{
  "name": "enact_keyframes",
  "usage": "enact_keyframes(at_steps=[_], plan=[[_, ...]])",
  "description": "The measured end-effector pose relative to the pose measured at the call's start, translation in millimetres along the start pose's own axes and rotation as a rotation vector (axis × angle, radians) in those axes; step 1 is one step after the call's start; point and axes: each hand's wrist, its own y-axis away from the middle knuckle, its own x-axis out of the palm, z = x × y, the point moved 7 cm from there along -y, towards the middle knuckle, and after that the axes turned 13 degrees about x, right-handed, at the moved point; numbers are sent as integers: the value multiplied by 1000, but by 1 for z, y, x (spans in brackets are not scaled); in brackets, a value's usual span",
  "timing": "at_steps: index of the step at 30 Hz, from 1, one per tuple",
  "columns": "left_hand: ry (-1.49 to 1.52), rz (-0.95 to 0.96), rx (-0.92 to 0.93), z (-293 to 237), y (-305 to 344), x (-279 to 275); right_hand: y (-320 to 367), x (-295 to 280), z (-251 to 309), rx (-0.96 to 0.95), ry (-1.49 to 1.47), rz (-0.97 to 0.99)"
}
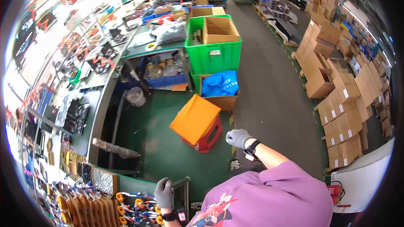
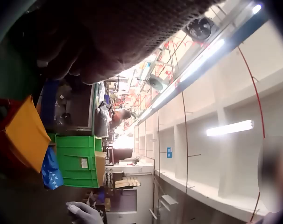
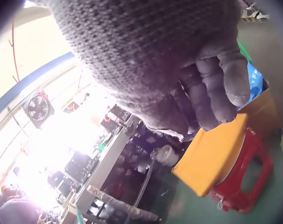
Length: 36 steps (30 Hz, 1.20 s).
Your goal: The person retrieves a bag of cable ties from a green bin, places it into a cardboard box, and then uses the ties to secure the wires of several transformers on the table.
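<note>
Both hands wear grey knit gloves. My right hand (image 1: 238, 138) hangs just right of a red stool (image 1: 209, 138) topped with an orange cover (image 1: 195, 117); its fingers (image 3: 211, 88) are loosely bent and hold nothing. The left hand (image 1: 164, 193) is low in the head view, beside the corner of a green-topped table, with loosely bent fingers and nothing visible in them. Dark and close, it fills the top of the left wrist view, where the right hand (image 2: 84, 213) shows at the bottom.
Behind the stool stand a carton holding a blue bag (image 1: 219, 84) and a green crate (image 1: 213, 56). Workbenches line the left, with a white bucket (image 1: 136, 96) beneath. Stacked cartons (image 1: 343, 117) line the right of the grey aisle (image 1: 263, 80). Orange-and-blue items (image 1: 139, 204) lie lower left.
</note>
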Motion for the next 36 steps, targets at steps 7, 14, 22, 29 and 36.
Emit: enact_keyframes(at_steps=[7, 14, 22, 29, 36], plan=[[-521, 341, 278, -91, -74, 211, -27, -76, -153, 116, -441, -119], [-694, 463, 263, -112, -166, 315, -112, -131, -198, 151, -458, 16], [-753, 512, 350, -136, -333, 452, -286, -273, -217, 98, -65, 62], [-613, 355, 467, -238, -447, 541, -454, -417, -185, -175, 34, -23], [-514, 40, 285, -237, -521, 582, -651, -470, -100, -484, 248, -103]])
